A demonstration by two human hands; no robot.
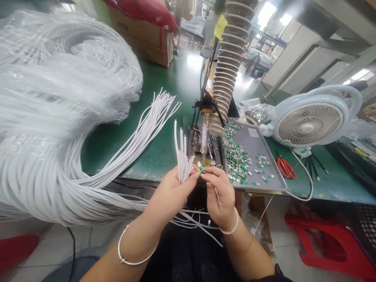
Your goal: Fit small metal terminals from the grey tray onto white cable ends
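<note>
My left hand is closed round a bunch of white cables whose stripped ends point up. My right hand pinches a small green-and-silver connector piece and a thin wire against one cable end, right beside the left thumb. Both hands are just in front of the green table's edge, below a soldering iron on its stand. More white cables fan out on the table to the left.
A huge coil of white cable fills the left side. A grey tray holds several small green connector pieces. A small fan, red scissors, a ribbed hose, a cardboard box and a red stool stand around.
</note>
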